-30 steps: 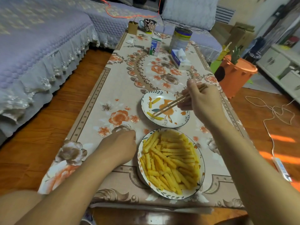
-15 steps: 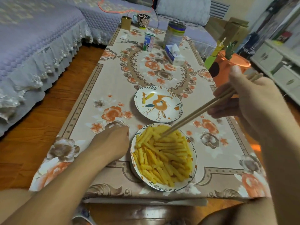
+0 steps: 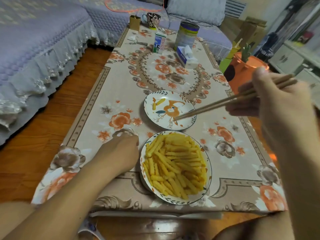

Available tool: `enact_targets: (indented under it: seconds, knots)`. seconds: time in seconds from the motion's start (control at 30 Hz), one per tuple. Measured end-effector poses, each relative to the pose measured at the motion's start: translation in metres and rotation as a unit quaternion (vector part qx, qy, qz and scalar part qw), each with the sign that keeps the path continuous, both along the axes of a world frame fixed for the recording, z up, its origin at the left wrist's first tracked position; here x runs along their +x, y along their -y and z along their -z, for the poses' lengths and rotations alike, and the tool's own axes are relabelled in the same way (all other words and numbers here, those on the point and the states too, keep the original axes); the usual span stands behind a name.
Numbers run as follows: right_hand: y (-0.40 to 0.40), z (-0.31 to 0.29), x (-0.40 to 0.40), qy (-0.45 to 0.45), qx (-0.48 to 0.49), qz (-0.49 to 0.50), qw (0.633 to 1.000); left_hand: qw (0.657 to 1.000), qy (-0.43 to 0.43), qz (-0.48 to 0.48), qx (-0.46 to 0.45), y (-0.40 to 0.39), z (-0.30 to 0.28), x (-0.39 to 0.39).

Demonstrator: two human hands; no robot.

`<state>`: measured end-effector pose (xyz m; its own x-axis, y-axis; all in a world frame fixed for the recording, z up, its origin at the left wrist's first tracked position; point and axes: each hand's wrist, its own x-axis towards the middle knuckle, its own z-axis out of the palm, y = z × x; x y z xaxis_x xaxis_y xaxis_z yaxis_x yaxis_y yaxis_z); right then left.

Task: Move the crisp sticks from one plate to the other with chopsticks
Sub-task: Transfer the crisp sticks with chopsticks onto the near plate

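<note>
Wooden chopsticks (image 3: 225,103): held in right hand (image 3: 284,108), tips together, empty, over far plate (image 3: 186,126).
Sticks (image 3: 174,163): heaped on near plate (image 3: 208,179); two on far plate.
Left hand (image 3: 121,153): curled, holding nothing, beside near plate.
Advice: take one top stick mid-length, squeeze lightly.

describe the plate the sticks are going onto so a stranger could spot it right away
On the floral tablecloth, two round plates sit near the person's edge. The target is the farther plate, beyond the heaped plate. It is nearly bare, showing an orange painted design and only a couple of crisp sticks.
</note>
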<state>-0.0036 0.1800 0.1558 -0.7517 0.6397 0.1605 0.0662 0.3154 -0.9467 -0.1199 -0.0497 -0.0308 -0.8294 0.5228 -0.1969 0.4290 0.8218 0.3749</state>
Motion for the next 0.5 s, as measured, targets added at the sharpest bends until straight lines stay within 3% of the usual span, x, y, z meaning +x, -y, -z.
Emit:
enact_targets:
  seconds: [0.27, 0.43, 0.5]
  knots:
    - [0.019, 0.075, -0.111, 0.012, 0.065, 0.017, 0.998, 1.0, 0.0, -0.003, -0.005, -0.003, 0.001, -0.006]
    - [0.035, 0.09, -0.136, 0.025, 0.163, -0.001, 0.986, 1.0, 0.008, 0.003, -0.005, -0.002, 0.0, -0.009]
    - [0.033, 0.087, -0.133, 0.033, 0.162, 0.008, 0.986, 1.0, 0.009, 0.003, 0.0, -0.002, 0.0, -0.009]
